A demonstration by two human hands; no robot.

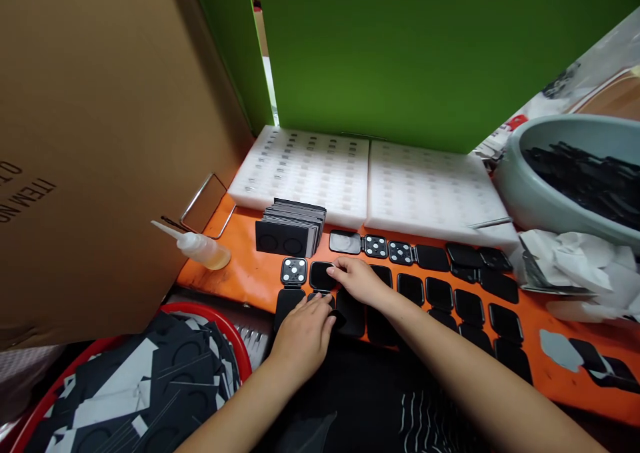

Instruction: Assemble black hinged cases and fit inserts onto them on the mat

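Observation:
Several black square hinged cases lie unfolded in rows along the front of an orange table. My right hand (357, 281) reaches to the upper half of one case (319, 276), thumb and fingertips pressed together at its right side; what they pinch is too small to make out. My left hand (304, 336) rests over the lower part of this case, fingers close together. A small dark flat piece (339, 318) sticks out at a slant by its thumb and seems to be held there. Left of my hands, an opened case (294, 271) shows white dots.
A stack of dark cards (290, 229) stands behind my hands. White foam blocks (320, 179) line the back. A squeeze bottle (203, 249) lies tilted at left, above a red basin (240, 343) of scraps. A grey tub (520, 173) and crumpled paper (575, 259) are right.

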